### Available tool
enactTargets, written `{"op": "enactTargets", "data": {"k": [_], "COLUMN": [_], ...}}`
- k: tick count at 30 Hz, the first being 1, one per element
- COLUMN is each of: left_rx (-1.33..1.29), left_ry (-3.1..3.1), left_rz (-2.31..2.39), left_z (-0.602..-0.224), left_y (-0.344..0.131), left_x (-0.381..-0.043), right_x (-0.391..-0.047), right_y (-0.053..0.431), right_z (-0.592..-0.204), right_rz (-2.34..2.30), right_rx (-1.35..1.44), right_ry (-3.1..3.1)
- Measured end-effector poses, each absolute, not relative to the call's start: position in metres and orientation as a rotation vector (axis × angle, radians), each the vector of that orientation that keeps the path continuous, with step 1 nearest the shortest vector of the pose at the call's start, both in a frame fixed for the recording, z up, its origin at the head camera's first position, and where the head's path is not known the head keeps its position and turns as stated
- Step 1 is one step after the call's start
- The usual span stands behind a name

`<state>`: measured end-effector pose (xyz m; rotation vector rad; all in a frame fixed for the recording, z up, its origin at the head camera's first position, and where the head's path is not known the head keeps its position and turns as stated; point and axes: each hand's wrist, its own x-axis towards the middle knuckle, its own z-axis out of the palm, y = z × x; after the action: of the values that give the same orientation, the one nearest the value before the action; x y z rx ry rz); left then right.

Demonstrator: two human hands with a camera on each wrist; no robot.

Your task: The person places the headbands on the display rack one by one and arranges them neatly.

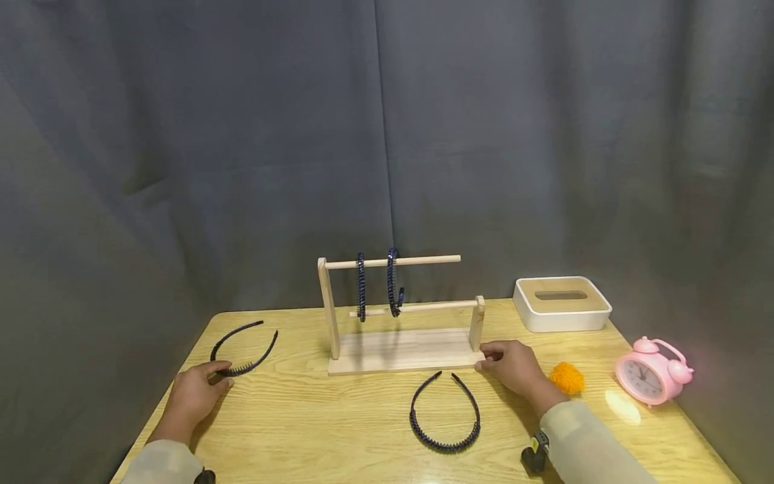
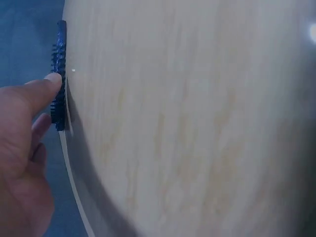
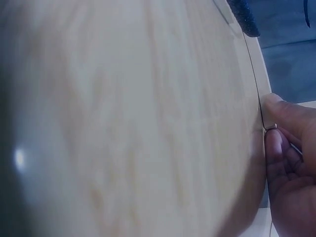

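Note:
My left hand (image 1: 195, 396) pinches the toothed edge of a dark blue headband (image 1: 248, 368) that lies at the table's left side; the left wrist view shows a fingertip on its teeth (image 2: 59, 96). At the right end of a wooden rack (image 1: 405, 356), my right hand (image 1: 514, 366) grips the corner of the base between thumb and fingers. Two dark headbands hang on the rack's bars, one left (image 1: 361, 286) and one nearer the middle (image 1: 392, 286). Another headband (image 1: 444, 446) lies in front of the rack, its open ends toward it.
Behind the right hand stands a white tissue box (image 1: 562, 321) with a wooden lid. An orange pom-pom (image 1: 567, 378) sits beside the right wrist, and a pink alarm clock (image 1: 650, 375) stands near the right edge of the wooden table (image 1: 314, 430). Grey curtains (image 1: 272, 168) hang behind.

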<state>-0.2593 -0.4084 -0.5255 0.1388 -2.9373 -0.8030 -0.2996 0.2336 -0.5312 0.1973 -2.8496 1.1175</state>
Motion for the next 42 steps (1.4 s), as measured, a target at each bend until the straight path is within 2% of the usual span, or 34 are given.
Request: {"op": "enactTargets", "data": {"k": [11,24,33,42], "left_rx": [0.169,0.175,0.028,-0.002], "left_ry": [-2.985,-3.016,-3.061,-3.111], "left_rz": [-0.621,-0.675,-0.555,-0.571], "left_z": [-0.515,-0.512,-0.508,-0.504], "left_y": [-0.403,-0.386,-0.379,-0.37], "left_x": [-0.266,-0.265,-0.255,-0.237], "right_x": [-0.302,-0.303,-0.3,-0.303], "right_y": [0.23,0.234,0.233,0.233], "right_z": [-0.527,-0.528,-0.53,-0.533], "right_rz": [1.123,1.135,1.135,1.133], "right_rx": [0.213,0.169,0.174,0.166], "right_ry": [-2.852,-2.865,-2.867,-2.862]}}
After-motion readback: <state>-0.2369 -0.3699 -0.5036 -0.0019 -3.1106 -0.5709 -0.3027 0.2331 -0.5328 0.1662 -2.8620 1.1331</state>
